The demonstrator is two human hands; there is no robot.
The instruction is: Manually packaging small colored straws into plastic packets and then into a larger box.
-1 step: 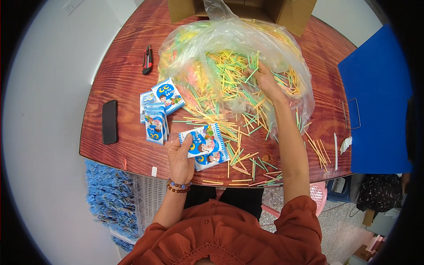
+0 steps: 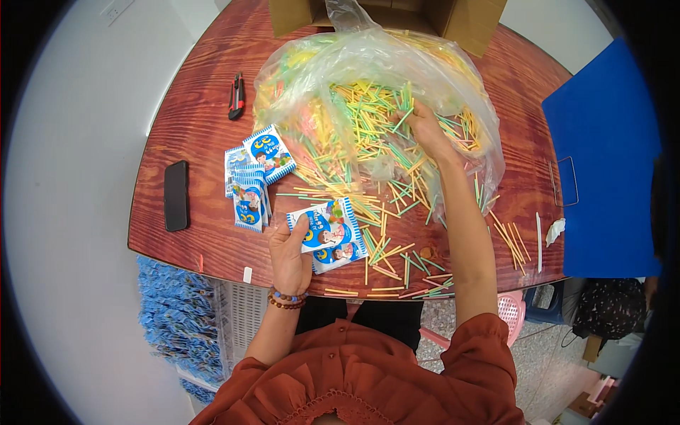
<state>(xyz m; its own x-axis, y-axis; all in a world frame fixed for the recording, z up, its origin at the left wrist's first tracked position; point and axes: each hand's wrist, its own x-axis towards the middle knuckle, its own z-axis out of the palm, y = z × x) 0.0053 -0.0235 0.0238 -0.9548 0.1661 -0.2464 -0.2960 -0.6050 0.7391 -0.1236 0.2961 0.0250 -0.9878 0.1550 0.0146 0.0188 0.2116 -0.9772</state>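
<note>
My left hand (image 2: 290,256) pinches two overlapping flat blue-and-white packets (image 2: 330,228) near the table's front edge, thumb on top. My right hand (image 2: 425,129) reaches into the mouth of a large clear plastic bag (image 2: 453,65), its fingers closed around a few thin green and yellow sticks (image 2: 406,99). Around that hand lies a big heap of thin yellow, green and pink sticks (image 2: 368,134), spilling out of the bag toward me. Left of the bag, several more packets (image 2: 249,198) lie in a loose overlapping stack.
A utility knife (image 2: 236,96) and a black phone (image 2: 176,195) lie on the left of the wooden table (image 2: 205,149). An open cardboard box (image 2: 471,28) stands behind the bag, a blue panel (image 2: 602,163) at the right. Below left, a crate (image 2: 241,312) adjoins many blue packets (image 2: 177,319).
</note>
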